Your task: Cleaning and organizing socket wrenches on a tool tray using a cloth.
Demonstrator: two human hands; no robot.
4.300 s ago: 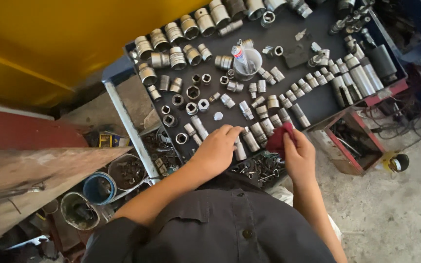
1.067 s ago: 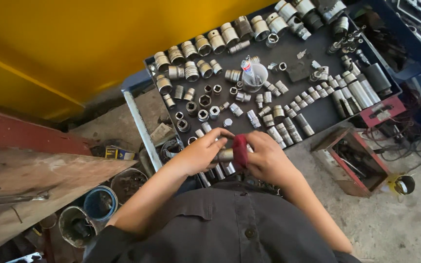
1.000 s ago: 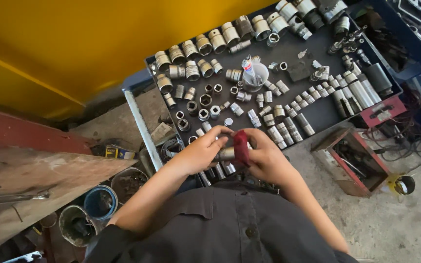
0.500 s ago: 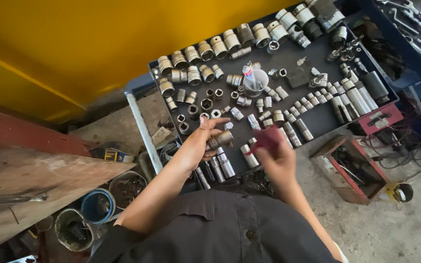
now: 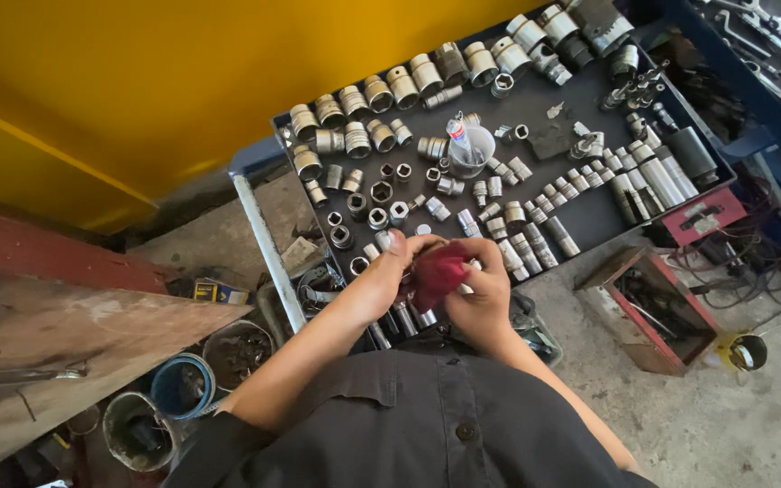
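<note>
My left hand (image 5: 380, 276) and my right hand (image 5: 483, 294) meet over the near edge of a dark tray (image 5: 589, 212) that is covered with rows of metal sockets (image 5: 535, 194). My right hand clutches a crumpled red rag (image 5: 437, 271). The fingers of my left hand close against the rag from the left, pinching a small socket that the cloth mostly hides. More long sockets (image 5: 404, 318) lie just below my hands.
A clear cup (image 5: 465, 154) holding a small bottle stands mid-tray. A red wooden box (image 5: 653, 307) of parts sits on the concrete floor at right, with a small red case (image 5: 702, 215) above it. Tins (image 5: 183, 384) and a wooden plank (image 5: 65, 334) are at left, under a yellow panel (image 5: 137, 81).
Half a second ago my left hand reached out over the tray, apart from the rag. It has come back and both hands are together around the red rag again.
</note>
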